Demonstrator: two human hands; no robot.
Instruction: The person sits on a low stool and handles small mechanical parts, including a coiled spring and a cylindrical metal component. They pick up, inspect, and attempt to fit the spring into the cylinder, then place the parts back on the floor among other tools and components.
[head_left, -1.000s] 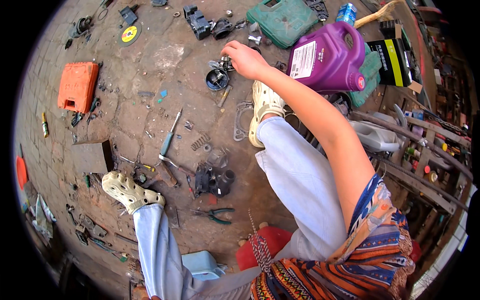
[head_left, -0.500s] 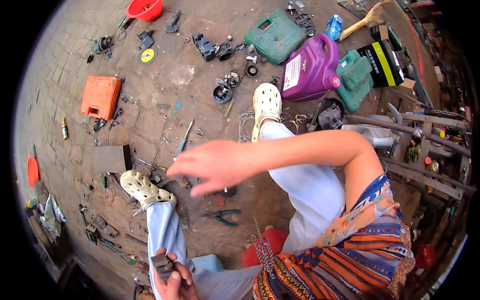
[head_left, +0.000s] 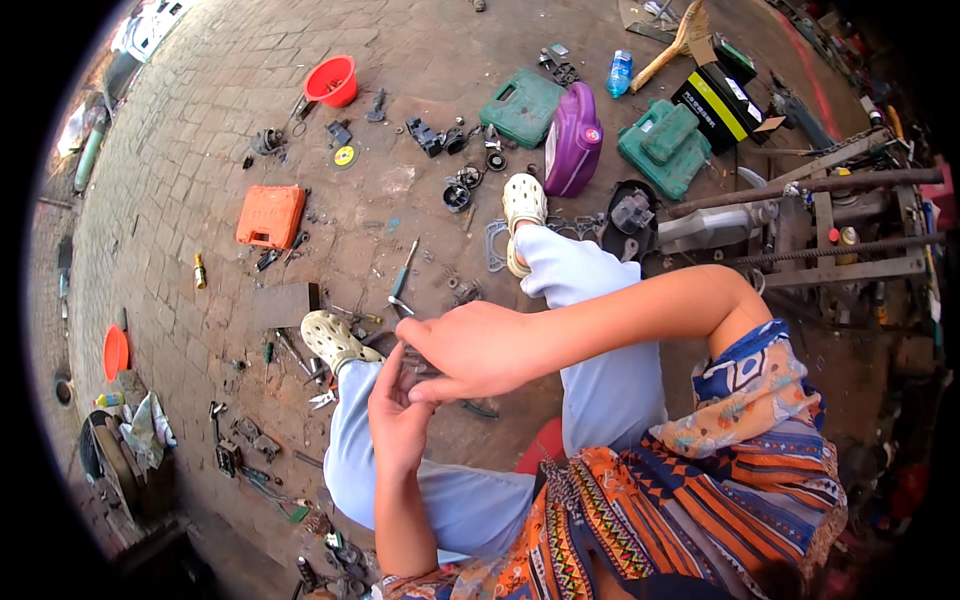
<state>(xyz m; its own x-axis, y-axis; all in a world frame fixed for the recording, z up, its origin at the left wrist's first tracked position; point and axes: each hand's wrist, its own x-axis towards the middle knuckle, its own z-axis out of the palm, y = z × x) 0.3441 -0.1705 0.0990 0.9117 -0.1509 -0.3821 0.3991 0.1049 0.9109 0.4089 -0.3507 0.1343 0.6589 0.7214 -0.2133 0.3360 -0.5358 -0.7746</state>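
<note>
Over the lap, near centre | right hand [head_left: 480, 350] has swung back from the far purple plastic jug [head_left: 572, 140] to meet left hand [head_left: 395, 420] | both pinch a small dark metal part [head_left: 412, 368], mostly hidden, grip closed | handwork resumes.

Purple jug [head_left: 573, 140] with pale label, black-and-yellow box [head_left: 715, 100] at top right, clear bottle [head_left: 619, 73] with blue label beside it

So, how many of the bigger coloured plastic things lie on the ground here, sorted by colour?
Green tool cases: 2
Orange tool case: 1
Purple jug: 1
Red bowl: 1
Total: 5
</note>
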